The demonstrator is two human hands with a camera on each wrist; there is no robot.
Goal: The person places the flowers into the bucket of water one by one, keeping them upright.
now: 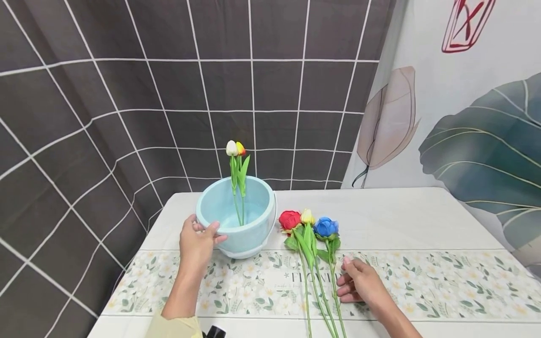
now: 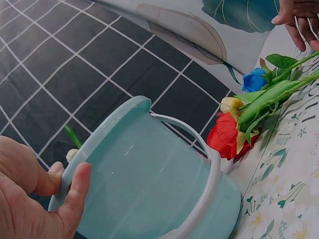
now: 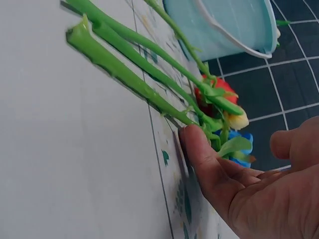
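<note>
A light blue bucket (image 1: 247, 244) stands on the left part of the table. My left hand (image 1: 196, 241) grips its near left rim between thumb and fingers. Inside the bucket lean a white tulip (image 1: 231, 148) and a red-yellow tulip (image 1: 240, 149), stems down. To the right lie a red rose (image 1: 289, 219), a yellow tulip (image 1: 307, 217) and a blue rose (image 1: 326, 226), their stems pointing toward me. My right hand (image 1: 363, 281) is beside the blue rose's stem, fingers loosely bent and fingertips right at it; the right wrist view shows no stem enclosed by them.
The white table (image 1: 401, 211) carries a floral printed band (image 1: 422, 281). Behind it hangs a dark cloth (image 1: 279, 84) with a white grid, and a leaf-patterned curtain (image 1: 393, 117) at the right. A white handle (image 2: 212, 184) hangs against the bucket's side. A small black object (image 1: 215, 332) shows at the bottom edge.
</note>
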